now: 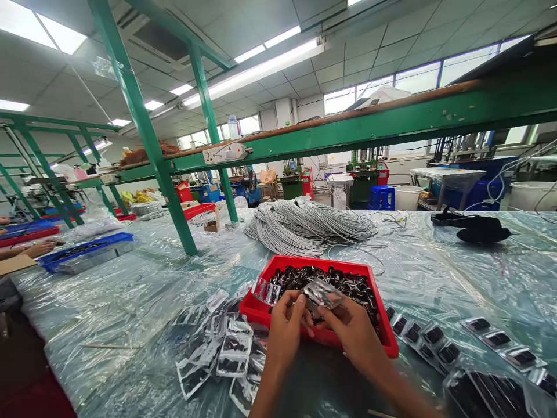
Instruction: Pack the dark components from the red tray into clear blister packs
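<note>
My left hand [288, 318] and my right hand [348, 325] are both closed on a clear plastic tray [321, 292], one at each side of it. The tray is shiny and held tilted above the near part of a red bin [270, 266]. Many small black parts [352, 283] fill the bin, and another clear piece [266, 290] lies at its left end. Left of the bin is a loose pile of clear plastic trays [235, 351]. What lies inside the held tray is too small to make out.
Filled trays [448, 348] lie to the right on the plastic-covered table [130, 307]. Behind the bin sits a grey cable coil [304, 223]. A green post [167, 197] stands left. A person's hand [41, 248] is near a blue bin [124, 237] at far left.
</note>
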Motion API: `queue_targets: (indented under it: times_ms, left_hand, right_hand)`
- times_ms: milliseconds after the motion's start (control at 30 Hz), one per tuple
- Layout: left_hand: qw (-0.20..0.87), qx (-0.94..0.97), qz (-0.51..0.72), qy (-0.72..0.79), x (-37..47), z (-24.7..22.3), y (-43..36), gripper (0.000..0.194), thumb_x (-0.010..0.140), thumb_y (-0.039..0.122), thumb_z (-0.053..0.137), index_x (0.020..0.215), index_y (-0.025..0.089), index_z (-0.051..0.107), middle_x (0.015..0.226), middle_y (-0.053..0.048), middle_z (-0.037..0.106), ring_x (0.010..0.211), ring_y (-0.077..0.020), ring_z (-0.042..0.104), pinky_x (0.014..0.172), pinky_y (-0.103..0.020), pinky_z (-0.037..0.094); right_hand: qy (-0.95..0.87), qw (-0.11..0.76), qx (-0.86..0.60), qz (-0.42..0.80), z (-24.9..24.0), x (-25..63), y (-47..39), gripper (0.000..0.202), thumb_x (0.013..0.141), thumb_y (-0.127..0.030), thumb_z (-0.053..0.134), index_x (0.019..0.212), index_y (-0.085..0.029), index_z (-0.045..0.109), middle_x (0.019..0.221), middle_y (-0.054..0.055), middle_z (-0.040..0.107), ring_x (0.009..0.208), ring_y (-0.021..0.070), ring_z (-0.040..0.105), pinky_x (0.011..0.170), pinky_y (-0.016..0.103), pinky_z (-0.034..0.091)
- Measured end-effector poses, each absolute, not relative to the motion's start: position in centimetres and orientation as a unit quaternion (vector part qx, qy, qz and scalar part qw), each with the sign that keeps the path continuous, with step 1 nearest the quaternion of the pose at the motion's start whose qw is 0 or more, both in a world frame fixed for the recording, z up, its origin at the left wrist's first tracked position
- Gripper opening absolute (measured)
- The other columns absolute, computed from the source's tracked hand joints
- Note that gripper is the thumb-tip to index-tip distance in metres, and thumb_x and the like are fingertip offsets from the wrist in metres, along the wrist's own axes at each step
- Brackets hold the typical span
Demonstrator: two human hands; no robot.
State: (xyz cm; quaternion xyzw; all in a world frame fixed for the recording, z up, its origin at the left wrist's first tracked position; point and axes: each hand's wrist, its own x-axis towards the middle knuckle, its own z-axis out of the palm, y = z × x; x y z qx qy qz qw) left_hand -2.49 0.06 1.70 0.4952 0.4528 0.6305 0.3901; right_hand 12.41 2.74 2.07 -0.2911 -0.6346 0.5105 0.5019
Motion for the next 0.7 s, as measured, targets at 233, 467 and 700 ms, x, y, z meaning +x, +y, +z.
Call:
queue_targets:
  times_ms: [233,467,700]
  left_hand:
    - [0.383,0.49,0.637,0.456,-2.5,1.3,0.0,0.025,0.089,0.043,0.054,0.079,0.02,0.052,0.056,0.006,0.056,0.044,-0.0112,0.052,0.046,-0.022,0.044]
    - [0.383,0.48,0.626,0.48,-2.4,1.8,-0.3,0.024,0.083,0.041,0.058,0.074,0.021,0.05,0.046,0.007,0.052,0.037,-0.0116,0.049,0.039,-0.021,0.041]
    - [0.485,0.444,0.63,0.412,-3.0,0.7,0.8,0.03,0.073,0.041,0.069,0.068,0.019,0.049,0.045,0.006,0.055,0.032,-0.0074,0.043,0.033,-0.017,0.036]
  right_hand:
    - [-0.728,0.505,-0.288,0.363,1.4,11.9,1.6,0.011,0.093,-0.029,0.057,0.087,-0.022,0.063,0.084,0.002,0.063,0.077,0.0186,0.06,0.069,0.026,0.05]
    - [-0.774,0.526,-0.259,0.239,1.5,11.7,1.2,0.014,0.089,-0.016,0.052,0.078,-0.022,0.059,0.077,0.001,0.059,0.071,0.0176,0.057,0.068,0.027,0.045]
    - [-0.698,0.491,-0.294,0.43,1.3,11.6,1.1,0.016,0.09,-0.034,0.062,0.082,-0.021,0.06,0.078,0.003,0.064,0.072,0.0205,0.063,0.066,0.031,0.053]
